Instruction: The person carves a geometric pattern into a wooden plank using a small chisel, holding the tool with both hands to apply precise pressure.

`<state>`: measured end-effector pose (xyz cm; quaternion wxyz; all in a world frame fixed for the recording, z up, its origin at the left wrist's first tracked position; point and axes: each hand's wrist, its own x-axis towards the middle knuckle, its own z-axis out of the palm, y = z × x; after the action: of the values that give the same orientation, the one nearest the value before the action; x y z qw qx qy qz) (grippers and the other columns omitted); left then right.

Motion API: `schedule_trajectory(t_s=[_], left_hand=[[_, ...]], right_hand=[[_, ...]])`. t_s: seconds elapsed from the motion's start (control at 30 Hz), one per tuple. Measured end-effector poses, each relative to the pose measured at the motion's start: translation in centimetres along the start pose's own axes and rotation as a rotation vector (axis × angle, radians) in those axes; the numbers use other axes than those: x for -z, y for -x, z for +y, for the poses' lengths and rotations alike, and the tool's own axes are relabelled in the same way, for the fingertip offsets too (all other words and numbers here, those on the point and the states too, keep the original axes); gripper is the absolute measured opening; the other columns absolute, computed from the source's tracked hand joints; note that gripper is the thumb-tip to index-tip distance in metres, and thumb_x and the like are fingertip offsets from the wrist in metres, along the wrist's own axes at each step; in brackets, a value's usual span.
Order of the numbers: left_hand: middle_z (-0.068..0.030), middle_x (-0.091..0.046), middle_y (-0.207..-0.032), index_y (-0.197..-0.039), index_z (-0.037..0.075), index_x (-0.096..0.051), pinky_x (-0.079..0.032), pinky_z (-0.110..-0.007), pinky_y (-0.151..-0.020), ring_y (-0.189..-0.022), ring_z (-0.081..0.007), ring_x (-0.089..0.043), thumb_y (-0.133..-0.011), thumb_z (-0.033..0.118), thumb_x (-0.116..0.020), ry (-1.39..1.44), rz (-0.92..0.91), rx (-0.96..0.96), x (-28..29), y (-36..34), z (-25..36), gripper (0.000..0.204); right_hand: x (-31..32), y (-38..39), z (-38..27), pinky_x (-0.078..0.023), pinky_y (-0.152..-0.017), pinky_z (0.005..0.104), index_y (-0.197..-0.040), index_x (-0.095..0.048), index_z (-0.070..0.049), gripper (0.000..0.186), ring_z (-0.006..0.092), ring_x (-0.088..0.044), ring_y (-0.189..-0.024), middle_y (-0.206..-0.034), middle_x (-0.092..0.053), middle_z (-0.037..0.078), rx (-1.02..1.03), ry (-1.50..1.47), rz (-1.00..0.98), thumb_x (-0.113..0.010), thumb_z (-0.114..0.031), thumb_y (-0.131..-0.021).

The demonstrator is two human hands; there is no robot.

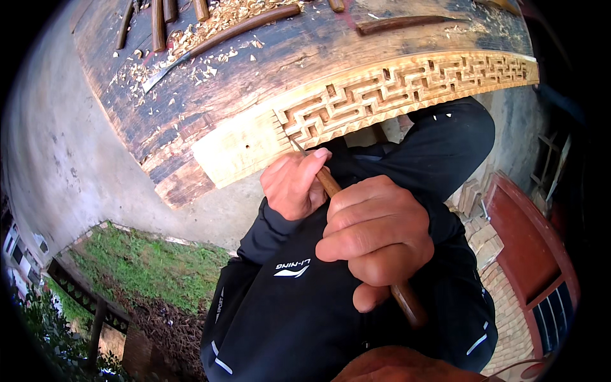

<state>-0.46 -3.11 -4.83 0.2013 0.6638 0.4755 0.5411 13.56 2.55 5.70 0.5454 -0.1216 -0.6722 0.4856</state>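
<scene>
A wood carving chisel (330,183) slants from its tip, at the near edge of a carved wooden board (235,148), down toward my body. My right hand (379,232) is wrapped round its brown wooden handle, whose butt sticks out below the fist. Closer to the tip, my left hand (296,184) has thumb and fingers closed on the front of the chisel, just off the board's edge. Angular interlocking grooves with small square holes cover most of the pale board. Its left end is plain apart from one small hole and short cuts where the pattern begins.
The board lies along the near edge of a worn wooden workbench (184,121). A long-handled chisel (235,30), another brown-handled tool (407,23) and several more handles lie farther back among wood shavings (219,19). A reddish-brown framed object (531,248) stands at right, grass (146,267) at lower left.
</scene>
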Motion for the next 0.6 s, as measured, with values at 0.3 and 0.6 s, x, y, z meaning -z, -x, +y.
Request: schedule_trajectory(t_s=[0.3,0.6], left_hand=[[-0.0135,-0.078,-0.089,-0.134,0.000,-0.067,-0.058,-0.037,-0.062,-0.066,-0.0284,-0.073,-0.088,-0.014,-0.067,0.056,-0.002,0.035,0.2,0.2,-0.1,0.049],[-0.0147,-0.078,-0.085,-0.137,-0.004,-0.067,-0.059,-0.034,-0.061,-0.068,-0.0260,-0.077,-0.104,-0.003,-0.066,0.050,0.031,0.004,-0.1,0.2,-0.5,0.034]], right_hand=[[-0.1,-0.5,0.9,-0.048,-0.043,0.0345,-0.078,-0.052,-0.002,0.052,0.0227,-0.061,-0.049,-0.079,-0.072,0.019,-0.004,-0.014,-0.005,-0.065,-0.037,-0.113],[0.1,-0.9,1.6,-0.037,-0.043,0.0322,-0.070,-0.049,-0.002,0.049,0.0190,-0.048,-0.047,-0.073,-0.066,0.014,-0.035,-0.129,-0.016,-0.073,-0.025,-0.107]])
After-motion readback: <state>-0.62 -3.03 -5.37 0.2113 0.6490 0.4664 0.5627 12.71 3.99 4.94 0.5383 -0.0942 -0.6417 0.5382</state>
